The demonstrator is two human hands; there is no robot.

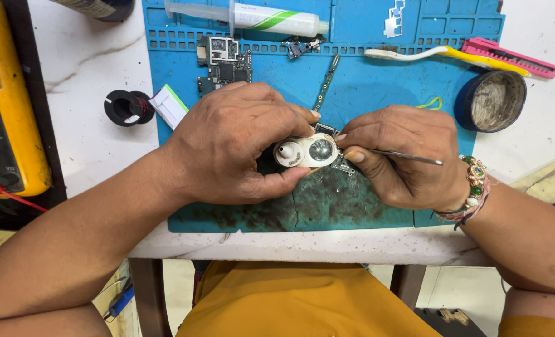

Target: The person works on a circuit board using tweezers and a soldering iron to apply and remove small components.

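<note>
My left hand (233, 143) grips a small white magnifier loupe (306, 151) with a round lens, held flat over the blue work mat (377, 93). My right hand (399, 156) pinches thin metal tweezers (408, 157), whose handle sticks out to the right and whose tips point toward a small electronic part (325, 130) beside the loupe. The tips themselves are hidden by my fingers. Both hands rest on the mat's dark, stained middle.
On the mat's far side lie a circuit board (224, 62), a syringe tube (252, 15), a narrow board strip (327, 81), a toothbrush (439, 56) and a pink cutter (511, 57). A round tin (492, 100) sits right, a black spool (126, 107) and yellow meter (9, 100) left.
</note>
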